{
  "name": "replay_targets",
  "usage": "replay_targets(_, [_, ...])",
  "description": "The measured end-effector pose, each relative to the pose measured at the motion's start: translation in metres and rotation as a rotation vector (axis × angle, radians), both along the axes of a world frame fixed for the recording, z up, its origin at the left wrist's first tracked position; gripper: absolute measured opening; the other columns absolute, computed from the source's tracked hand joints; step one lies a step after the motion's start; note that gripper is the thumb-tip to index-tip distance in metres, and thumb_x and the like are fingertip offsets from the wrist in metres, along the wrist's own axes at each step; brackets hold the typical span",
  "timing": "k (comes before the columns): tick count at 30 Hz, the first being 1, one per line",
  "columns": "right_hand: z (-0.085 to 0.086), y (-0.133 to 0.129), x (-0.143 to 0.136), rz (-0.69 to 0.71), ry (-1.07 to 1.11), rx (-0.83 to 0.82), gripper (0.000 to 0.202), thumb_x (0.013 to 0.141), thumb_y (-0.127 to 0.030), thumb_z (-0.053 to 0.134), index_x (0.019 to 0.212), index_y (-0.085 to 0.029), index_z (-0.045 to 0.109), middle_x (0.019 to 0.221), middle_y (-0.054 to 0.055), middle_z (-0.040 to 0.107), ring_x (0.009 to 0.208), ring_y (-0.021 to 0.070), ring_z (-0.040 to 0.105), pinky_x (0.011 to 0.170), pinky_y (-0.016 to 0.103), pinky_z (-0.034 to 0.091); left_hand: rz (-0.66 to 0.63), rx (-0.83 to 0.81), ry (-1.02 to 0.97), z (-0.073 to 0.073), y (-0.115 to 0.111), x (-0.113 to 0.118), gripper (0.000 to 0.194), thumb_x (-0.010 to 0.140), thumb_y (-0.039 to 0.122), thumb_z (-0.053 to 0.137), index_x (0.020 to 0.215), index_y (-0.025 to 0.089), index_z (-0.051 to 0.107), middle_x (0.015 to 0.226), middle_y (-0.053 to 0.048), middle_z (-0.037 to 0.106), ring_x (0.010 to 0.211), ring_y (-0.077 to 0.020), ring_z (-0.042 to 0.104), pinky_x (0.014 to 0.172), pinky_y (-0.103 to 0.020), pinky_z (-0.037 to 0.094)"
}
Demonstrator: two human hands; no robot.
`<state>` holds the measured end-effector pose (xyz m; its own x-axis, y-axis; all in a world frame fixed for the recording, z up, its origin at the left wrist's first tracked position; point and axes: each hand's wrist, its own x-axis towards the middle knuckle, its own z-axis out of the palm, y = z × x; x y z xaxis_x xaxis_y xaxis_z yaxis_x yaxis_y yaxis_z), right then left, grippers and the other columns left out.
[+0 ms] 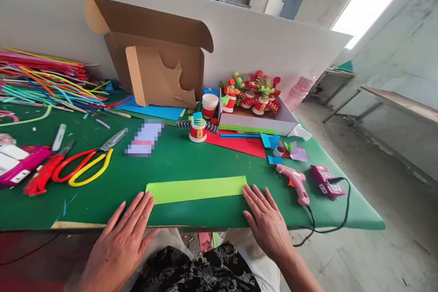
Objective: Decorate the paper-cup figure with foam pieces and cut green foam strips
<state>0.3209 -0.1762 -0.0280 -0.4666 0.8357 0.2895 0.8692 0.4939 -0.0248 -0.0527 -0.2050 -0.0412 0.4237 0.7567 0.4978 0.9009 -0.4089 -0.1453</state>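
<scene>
A light green paper strip (pixel 198 190) lies flat near the front edge of the green table (pixel 112 205). My left hand (pixel 121 242) is open, its fingertips resting at the strip's left end. At the strip's right end, the fingertips of my right hand (pixel 265 219) touch the corner; its fingers are spread and flat. Neither hand holds anything. Behind the strip stands a decorated paper cup (pixel 197 133) with folded paper arms. To the right of my right hand is a pink glue gun (pixel 294 181).
Scissors (pixel 97 157), a red cutter (pixel 44 174) and colourful pipe cleaners (pixel 44 82) lie left. An open cardboard box (pixel 164 73) stands at the back beside a white box (pixel 256 124) of finished cup figures. A magenta power block (pixel 326 182) with a black cable is right.
</scene>
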Motion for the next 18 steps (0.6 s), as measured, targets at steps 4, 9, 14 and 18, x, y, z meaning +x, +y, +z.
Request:
replay_targets(4, [0.0, 0.0, -0.001, 0.003, 0.005, 0.046, 0.049, 0.103, -0.03, 0.039, 0.151, -0.019, 0.039, 0.146, 0.005, 0.054, 0.138, 0.0257, 0.048, 0.117, 0.049, 0.032, 0.036, 0.015, -0.026, 0.012, 0.002, -0.005, 0.065, 0.101, 0.046, 0.032, 0.156, 0.012, 0.025, 0.131, -0.018, 0.065, 0.123, -0.0351, 0.059, 0.113, -0.052, 0.028])
replay_targets(9, [-0.002, 0.002, -0.001, 0.006, 0.025, 0.082, 0.048, 0.103, -0.031, 0.039, 0.15, -0.02, 0.041, 0.145, 0.005, 0.055, 0.136, 0.0261, 0.05, 0.115, 0.049, 0.033, -0.058, -0.015, -0.102, 0.037, 0.013, 0.048, 0.056, 0.1, 0.036, 0.038, 0.148, 0.008, 0.038, 0.143, -0.018, 0.056, 0.137, -0.0314, 0.047, 0.114, -0.047, 0.031])
replay_targets(14, [-0.001, 0.002, 0.001, 0.008, 0.052, 0.074, 0.046, 0.103, -0.03, 0.039, 0.148, -0.023, 0.043, 0.142, 0.004, 0.059, 0.134, 0.0261, 0.052, 0.113, 0.049, 0.035, -0.062, -0.064, -0.264, 0.047, 0.037, 0.058, 0.033, 0.099, 0.025, 0.04, 0.126, 0.019, 0.06, 0.121, -0.008, 0.07, 0.123, -0.0256, 0.057, 0.102, -0.042, 0.043])
replay_targets(18, [0.001, 0.004, -0.005, -0.027, 0.11, 0.09, 0.049, 0.102, -0.033, 0.042, 0.149, -0.02, 0.04, 0.142, 0.009, 0.058, 0.133, 0.0283, 0.053, 0.11, 0.052, 0.039, 0.219, -0.262, -0.383, 0.037, 0.064, 0.003, 0.035, 0.096, 0.047, 0.042, 0.102, 0.019, 0.063, 0.085, -0.007, 0.07, 0.083, -0.025, 0.062, 0.074, -0.037, 0.049])
